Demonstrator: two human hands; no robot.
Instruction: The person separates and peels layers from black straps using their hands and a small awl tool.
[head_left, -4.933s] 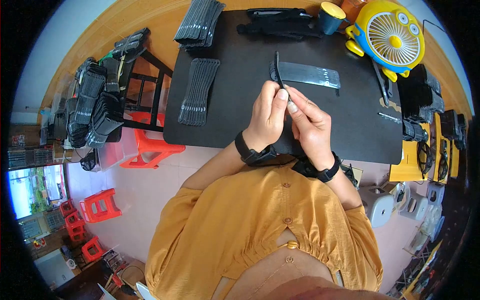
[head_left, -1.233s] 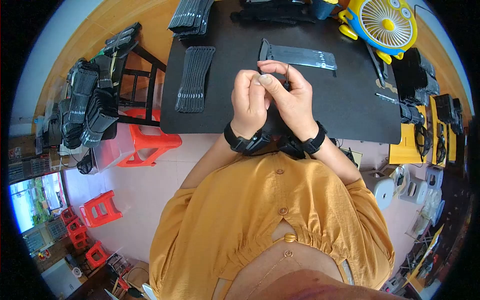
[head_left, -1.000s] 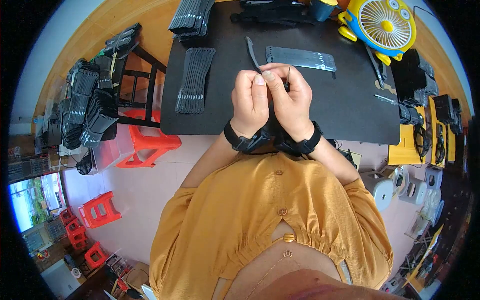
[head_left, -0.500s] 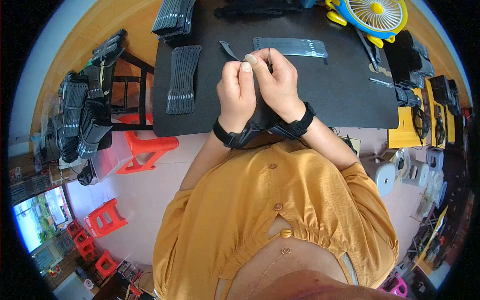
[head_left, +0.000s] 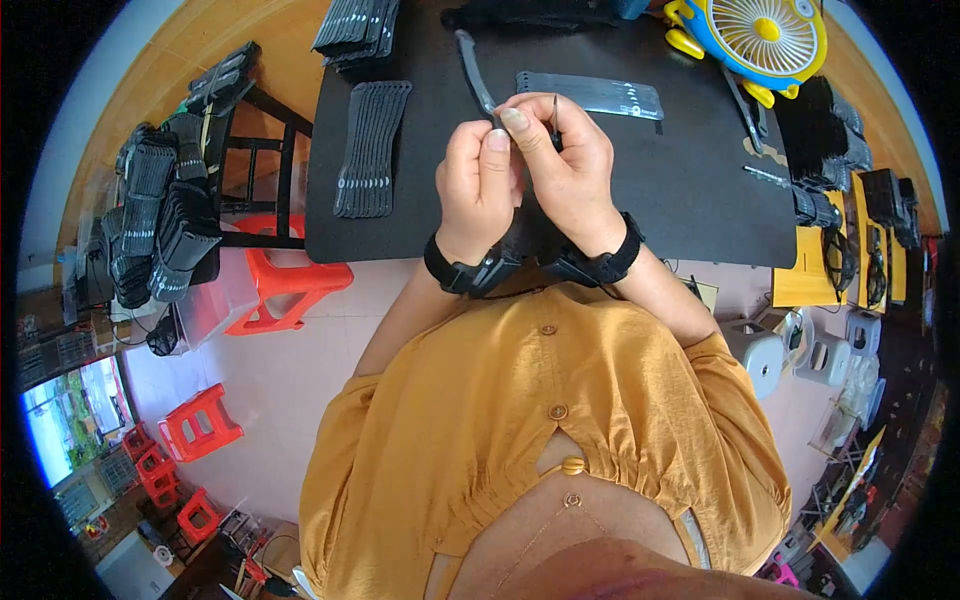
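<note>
My left hand (head_left: pixel 477 190) and my right hand (head_left: pixel 568 175) meet over the near part of the black table (head_left: pixel 690 200). Between their pinched fingertips is a thin dark strap (head_left: pixel 470 68), its free end pointing up and away to the left. A small pointed dark tool (head_left: pixel 555 122) sticks up from my right hand's curled fingers. Just beyond my right hand lies a flat grey strip with white print (head_left: pixel 590 94). A fanned row of similar dark strips (head_left: pixel 371 150) rests on the table to the left of my left hand.
Another strip stack (head_left: pixel 357 32) is at the back left. A yellow and blue fan (head_left: pixel 762 35) stands at the back right, near scissors-like tools (head_left: pixel 745 112). Bundled strips (head_left: pixel 160 215) hang or lie left of the table, above a red stool (head_left: pixel 285 290).
Both hands have shifted left in the view, and the table and its contents appear higher up. The strap's visible end now extends further up from the fingertips.
</note>
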